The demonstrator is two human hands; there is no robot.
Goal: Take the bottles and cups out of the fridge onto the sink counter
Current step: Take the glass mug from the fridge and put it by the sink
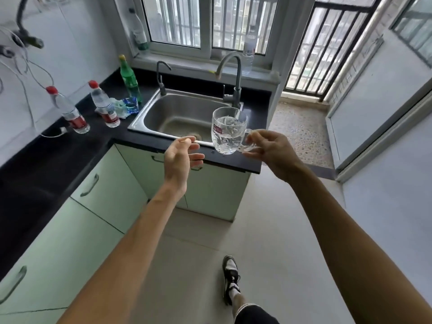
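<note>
Pinching glass mug (228, 130) handle: right hand (271, 148) | left hand (180, 157) relaxed open, holding nothing, beside mug

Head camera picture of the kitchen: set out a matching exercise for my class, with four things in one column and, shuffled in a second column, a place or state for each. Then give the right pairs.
Column one
1. glass mug
2. green bottle
3. left hand
4. clear bottle with a green label

Column two
A. stands on the windowsill
B. holds nothing, fingers relaxed
C. held by its handle in the right hand
D. stands on the black counter, left of the sink

Pairs: 1-C, 2-D, 3-B, 4-A
</note>
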